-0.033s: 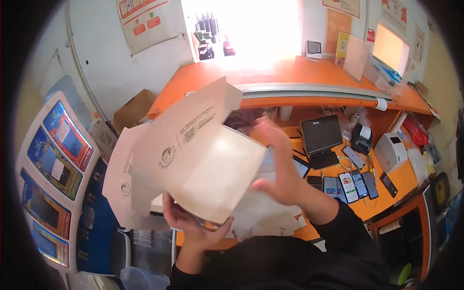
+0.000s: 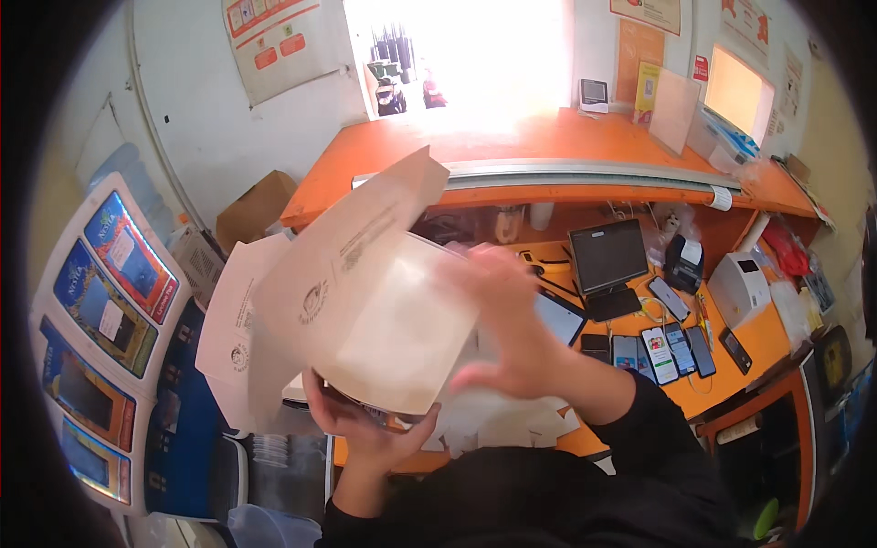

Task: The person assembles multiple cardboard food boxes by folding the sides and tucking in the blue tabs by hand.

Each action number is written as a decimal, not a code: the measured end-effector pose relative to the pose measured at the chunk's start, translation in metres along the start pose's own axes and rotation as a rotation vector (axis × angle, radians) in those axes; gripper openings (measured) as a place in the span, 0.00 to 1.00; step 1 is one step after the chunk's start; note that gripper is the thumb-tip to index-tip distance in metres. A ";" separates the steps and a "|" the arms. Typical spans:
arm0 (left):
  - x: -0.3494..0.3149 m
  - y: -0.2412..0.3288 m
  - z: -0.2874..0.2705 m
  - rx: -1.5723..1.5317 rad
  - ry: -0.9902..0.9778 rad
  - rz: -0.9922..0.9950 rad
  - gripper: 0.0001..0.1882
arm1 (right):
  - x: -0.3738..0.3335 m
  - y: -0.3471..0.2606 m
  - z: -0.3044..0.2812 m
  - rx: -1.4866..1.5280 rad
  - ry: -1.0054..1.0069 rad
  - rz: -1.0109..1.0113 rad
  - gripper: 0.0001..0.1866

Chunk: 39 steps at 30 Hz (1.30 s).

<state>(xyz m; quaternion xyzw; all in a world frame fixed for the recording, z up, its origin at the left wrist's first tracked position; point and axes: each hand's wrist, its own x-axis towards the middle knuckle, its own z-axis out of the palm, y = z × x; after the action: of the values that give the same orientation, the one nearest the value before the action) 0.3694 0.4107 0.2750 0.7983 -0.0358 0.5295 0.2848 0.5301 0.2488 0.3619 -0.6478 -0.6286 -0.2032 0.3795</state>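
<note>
A: So, why is the flat cardboard box blank (image 2: 365, 292) held up off the table (image 2: 731, 356)?

B: Likely to fold it. The left hand (image 2: 365, 425) has its grip closed on the bottom edge; the right hand (image 2: 507, 329), blurred, is spread open against the side panel.

A: Material?

B: Thin, matte, pale card, creased into flaps. More cut blanks (image 2: 512, 416) lie just below the right grip, phones (image 2: 662, 352) farther right.

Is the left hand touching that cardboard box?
Touching: the head view shows the left hand under the box, fingers curled over its bottom edge.
</note>
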 end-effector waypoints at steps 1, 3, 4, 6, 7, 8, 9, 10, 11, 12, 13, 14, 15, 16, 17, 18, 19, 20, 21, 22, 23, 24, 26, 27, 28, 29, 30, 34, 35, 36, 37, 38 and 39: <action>0.007 0.002 0.005 0.168 0.107 0.113 0.70 | 0.011 -0.024 -0.001 -0.103 -0.257 -0.077 0.46; 0.003 -0.002 0.001 0.162 0.151 0.185 0.68 | 0.027 -0.048 0.022 -0.108 -0.182 -0.223 0.37; 0.000 -0.001 -0.003 0.228 0.176 0.117 0.67 | 0.039 -0.055 0.035 -0.030 -0.329 -0.196 0.32; 0.010 -0.004 -0.025 0.234 0.241 0.157 0.61 | 0.060 -0.064 0.048 0.046 -0.468 -0.175 0.27; 0.016 -0.005 -0.034 0.233 0.273 0.178 0.58 | 0.075 -0.066 0.044 0.032 -0.462 -0.149 0.22; 0.000 -0.013 -0.052 0.449 0.228 0.128 0.48 | 0.088 -0.066 0.041 0.016 -0.456 -0.120 0.18; -0.015 -0.018 -0.070 0.679 0.190 0.072 0.40 | 0.099 -0.071 0.042 0.014 -0.449 -0.137 0.18; -0.020 -0.021 -0.079 0.681 0.195 0.087 0.40 | 0.108 -0.074 0.042 0.186 -0.420 -0.134 0.17; -0.022 -0.025 -0.086 0.827 0.035 0.079 0.31 | 0.116 -0.078 0.041 0.357 -0.390 -0.131 0.15; -0.028 -0.029 -0.090 0.974 -0.128 0.061 0.23 | 0.122 -0.083 0.045 0.486 -0.367 -0.163 0.14; -0.035 -0.034 -0.090 0.982 -0.124 0.066 0.23 | 0.127 -0.088 0.051 0.487 -0.362 -0.172 0.14; -0.043 -0.041 -0.088 0.763 -0.075 -0.072 0.19 | 0.129 -0.094 0.058 0.508 -0.378 -0.215 0.15; -0.046 -0.047 -0.082 0.530 -0.029 -0.204 0.15 | 0.130 -0.098 0.066 0.521 -0.395 -0.252 0.16; -0.044 -0.043 -0.078 0.525 0.001 -0.203 0.13 | 0.131 -0.100 0.075 0.548 -0.390 -0.247 0.15; -0.040 -0.042 -0.078 0.525 0.002 -0.204 0.13 | 0.135 -0.101 0.084 0.548 -0.391 -0.247 0.15; -0.035 -0.041 -0.079 0.607 0.019 -0.108 0.12 | 0.140 -0.102 0.092 0.393 -0.475 -0.204 0.14; -0.033 -0.039 -0.078 0.682 0.035 -0.007 0.12 | 0.143 -0.103 0.098 0.232 -0.553 -0.157 0.13; -0.035 -0.039 -0.077 0.679 0.037 -0.007 0.12 | 0.140 -0.096 0.115 0.200 -0.496 -0.145 0.10; -0.039 -0.040 -0.079 0.650 0.018 -0.021 0.13 | 0.141 -0.090 0.124 0.200 -0.500 -0.144 0.10; -0.040 -0.040 -0.080 0.622 -0.005 -0.033 0.15 | 0.141 -0.085 0.132 0.123 -0.531 -0.104 0.09; -0.040 -0.040 -0.078 0.622 -0.008 -0.036 0.15 | 0.141 -0.079 0.139 0.046 -0.562 -0.065 0.08; -0.037 -0.039 -0.073 0.643 0.018 -0.033 0.16 | 0.137 -0.077 0.144 0.012 -0.500 -0.097 0.07; -0.036 -0.040 -0.071 0.662 0.043 -0.030 0.17 | 0.133 -0.072 0.154 -0.038 -0.567 -0.101 0.06; -0.036 -0.040 -0.072 0.646 0.059 -0.051 0.15 | 0.131 -0.071 0.156 -0.089 -0.632 -0.106 0.07; -0.036 -0.040 -0.071 0.631 0.075 -0.071 0.14 | 0.128 -0.070 0.162 -0.089 -0.633 -0.103 0.07; -0.034 -0.040 -0.069 0.628 0.073 -0.072 0.14 | 0.124 -0.071 0.169 -0.093 -0.597 -0.106 0.06; -0.029 -0.037 -0.066 0.616 0.072 -0.014 0.13 | 0.120 -0.073 0.173 -0.094 -0.561 -0.104 0.06; -0.037 -0.049 -0.064 0.585 0.095 -0.017 0.07 | 0.108 -0.077 0.181 -0.096 -0.618 -0.012 0.08; -0.049 -0.063 -0.068 0.586 0.085 -0.016 0.07 | 0.105 -0.079 0.179 0.015 -0.615 -0.022 0.11; -0.069 -0.079 -0.075 0.474 0.105 -0.056 0.08 | 0.100 -0.084 0.176 0.130 -0.614 -0.038 0.14; -0.074 -0.083 -0.072 0.411 0.111 -0.079 0.09 | 0.094 -0.087 0.175 0.131 -0.618 -0.028 0.14; -0.079 -0.086 -0.071 0.347 0.118 -0.102 0.10 | 0.089 -0.092 0.173 0.140 -0.645 0.010 0.18; -0.078 -0.079 -0.062 0.212 0.209 -0.206 0.10 | 0.085 -0.096 0.168 0.151 -0.673 0.049 0.22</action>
<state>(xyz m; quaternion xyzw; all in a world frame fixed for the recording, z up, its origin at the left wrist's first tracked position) 0.3124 0.4884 0.1915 0.7639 0.1318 0.5784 0.2540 0.4123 0.4228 0.3416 -0.6637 -0.7159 0.0782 0.2023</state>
